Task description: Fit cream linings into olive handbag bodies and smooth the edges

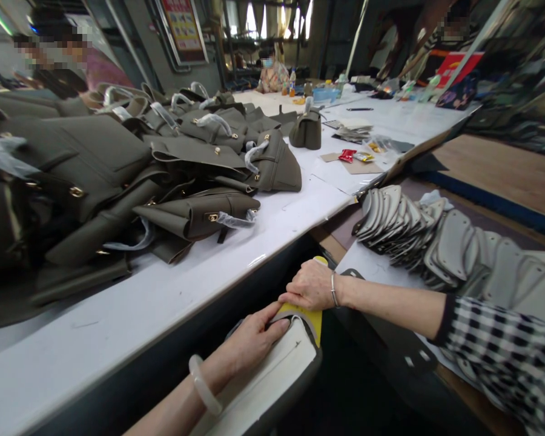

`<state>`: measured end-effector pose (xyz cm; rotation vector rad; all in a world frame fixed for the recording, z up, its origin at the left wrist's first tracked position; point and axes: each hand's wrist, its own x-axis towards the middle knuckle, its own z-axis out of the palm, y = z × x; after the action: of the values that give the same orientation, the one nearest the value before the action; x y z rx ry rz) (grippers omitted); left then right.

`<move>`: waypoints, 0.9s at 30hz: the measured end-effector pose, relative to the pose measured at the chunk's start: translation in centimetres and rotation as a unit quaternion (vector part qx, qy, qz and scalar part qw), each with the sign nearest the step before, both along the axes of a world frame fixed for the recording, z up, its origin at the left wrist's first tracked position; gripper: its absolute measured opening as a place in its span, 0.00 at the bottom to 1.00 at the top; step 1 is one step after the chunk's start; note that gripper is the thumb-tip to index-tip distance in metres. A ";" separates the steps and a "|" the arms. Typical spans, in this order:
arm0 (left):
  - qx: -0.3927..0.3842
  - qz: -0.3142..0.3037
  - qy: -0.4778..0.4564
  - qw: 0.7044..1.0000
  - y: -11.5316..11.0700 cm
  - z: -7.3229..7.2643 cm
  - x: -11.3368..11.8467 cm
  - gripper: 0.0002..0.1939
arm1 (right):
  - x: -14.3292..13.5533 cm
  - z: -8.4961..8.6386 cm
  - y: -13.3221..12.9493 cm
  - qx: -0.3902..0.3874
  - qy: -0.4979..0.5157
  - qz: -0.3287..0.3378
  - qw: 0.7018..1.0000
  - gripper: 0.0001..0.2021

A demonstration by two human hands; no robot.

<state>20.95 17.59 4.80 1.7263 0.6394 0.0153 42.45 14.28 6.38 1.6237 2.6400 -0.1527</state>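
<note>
My left hand (254,336), with a pale bangle at the wrist, is on the near end of a dark olive bag piece (277,369) whose pale inner face shows. Its thumb and fingers close over the rim of that piece. A flat yellow piece (315,321) lies against the same end. My right hand (311,284) is closed on the yellow piece, which sticks out above and below the fist. What lies inside the fist is hidden. Both hands nearly touch, just off the white table's edge.
Many olive handbags (200,157) with plastic-wrapped handles are heaped on the white table (163,297) at left. Stacked grey curved panels (399,224) lie at right, near a brown board (504,169). Small packets (349,155) lie farther back. Several people sit or stand beyond.
</note>
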 end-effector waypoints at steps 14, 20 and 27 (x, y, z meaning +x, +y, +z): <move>0.071 -0.031 0.031 0.996 -0.5 1.3 -0.1 0.18 | -0.8 0.5 -1.1 -0.014 -0.037 -0.020 0.999 0.29; 0.087 -0.048 0.035 0.994 -0.7 1.6 0.0 0.19 | -1.2 0.6 -2.2 -0.017 -0.045 -0.060 0.997 0.29; 0.112 -0.048 0.037 0.992 -0.8 1.9 0.4 0.18 | -1.7 0.9 -3.2 -0.040 -0.042 -0.118 0.991 0.30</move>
<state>21.38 16.82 6.67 1.9808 0.6270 -0.0461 40.74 11.07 7.23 1.8661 2.3424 -0.1901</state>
